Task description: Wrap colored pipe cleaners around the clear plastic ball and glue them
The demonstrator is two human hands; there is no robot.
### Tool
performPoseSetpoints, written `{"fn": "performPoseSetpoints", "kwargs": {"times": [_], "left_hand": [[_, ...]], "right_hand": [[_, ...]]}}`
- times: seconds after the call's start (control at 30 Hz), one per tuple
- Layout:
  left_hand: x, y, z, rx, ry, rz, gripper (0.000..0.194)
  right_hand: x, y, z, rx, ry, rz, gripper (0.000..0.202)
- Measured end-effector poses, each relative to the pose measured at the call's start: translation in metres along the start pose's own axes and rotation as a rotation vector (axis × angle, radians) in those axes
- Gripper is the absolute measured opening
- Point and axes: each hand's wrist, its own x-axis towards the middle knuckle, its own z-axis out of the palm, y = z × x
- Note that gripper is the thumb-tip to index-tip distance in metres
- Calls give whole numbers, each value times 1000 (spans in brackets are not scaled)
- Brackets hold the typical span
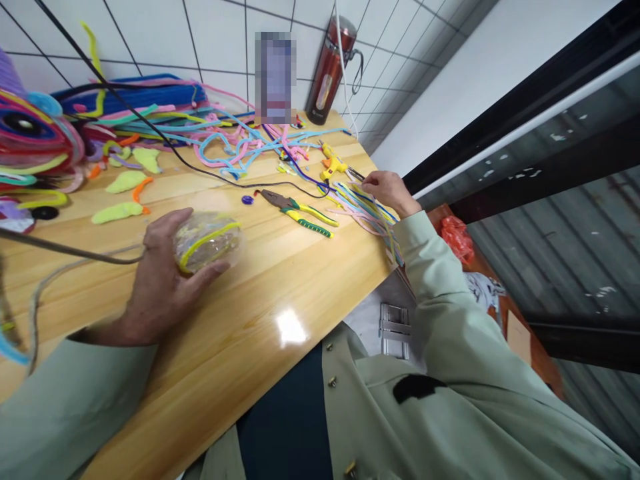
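My left hand is wrapped around the side of a clear, rounded plastic piece. A yellow fuzzy strip runs across the plastic. At the right end of the table, my right hand has its fingers drawn together above a bundle of coloured pipe cleaners. Whatever lies between those fingertips is hidden. Just left of it lies a yellow glue gun with a dark cord. Pliers with yellow and green handles rest between my two hands.
Loose pipe cleaners tangle along the tiled wall. A red thermos and a blurred upright screen stand behind. Yellow-green fuzzy pieces and a colourful pipe-cleaner figure sit left. A black cord crosses the table.
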Motion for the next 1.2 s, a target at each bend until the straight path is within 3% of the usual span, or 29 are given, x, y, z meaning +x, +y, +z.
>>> {"fn": "performPoseSetpoints", "kwargs": {"times": [0.17,0.33,0.43,0.6,0.73,0.9,1.07,1.2], "left_hand": [[2,6,1,-4,-62,-27,94],[5,13,0,23,-64,9,94],[5,14,-1,24,-54,24,92],[3,14,1,8,-55,-25,90],[4,18,1,-15,-36,-3,86],[6,18,1,-60,-108,-30,83],[5,18,3,-144,-82,-3,86],[5,17,6,-132,-31,27,86]], "right_hand": [[8,9,0,-77,7,127,28],[6,-2,10,-60,-26,125,20],[2,-10,8,-35,21,137,14],[-11,-27,-11,305,87,71,7],[-28,-59,-29,651,94,-105,16],[-59,-114,-48,935,-16,-253,20],[-98,-167,-50,966,-154,-379,53],[-99,-186,-44,880,-141,-408,59]]}}
